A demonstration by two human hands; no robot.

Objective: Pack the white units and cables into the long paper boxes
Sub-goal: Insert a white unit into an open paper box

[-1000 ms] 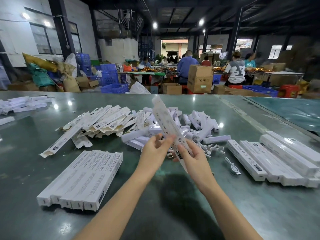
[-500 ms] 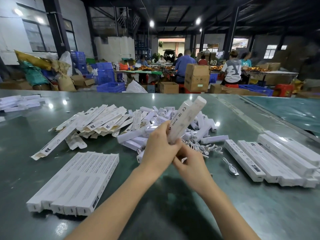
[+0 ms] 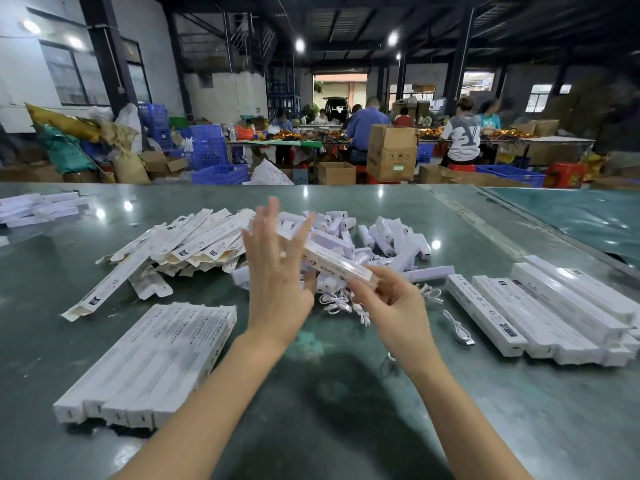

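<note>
Mid-task, by the look of the table (image 3: 346,427). The right hand (image 3: 391,306) is pinching the near end of one long box (image 3: 332,259) between thumb and fingers, holding it off the table above the middle pile; the box is slanting away toward the far left. The left hand (image 3: 277,268) is standing with fingers straight and spread, released, its palm lying against the far part of the box; whether it is pressing a flap or only steadying cannot be told. Whether this box is already holding a unit and cable cannot be told either. Toward the near left corner a row of boxes (image 3: 152,362) is lying side by side, ends looking shut; along the right edge a second row (image 3: 540,306) is lying likewise. Judgement: both rows are likely packed output, so a fair share is done. Left to do: flat, unfolded boxes (image 3: 180,240) are lying heaped left of centre, white units (image 3: 388,237) are lying heaped toward the far middle, and loose cables (image 3: 337,303) are lying just under the hands, with one more cable (image 3: 457,329) lying beside the right row. Judgement: a good many units are waiting; the task looks roughly part-way, not near its end. A further small stack (image 3: 38,207) is lying at the far left edge, state unclear.
</note>
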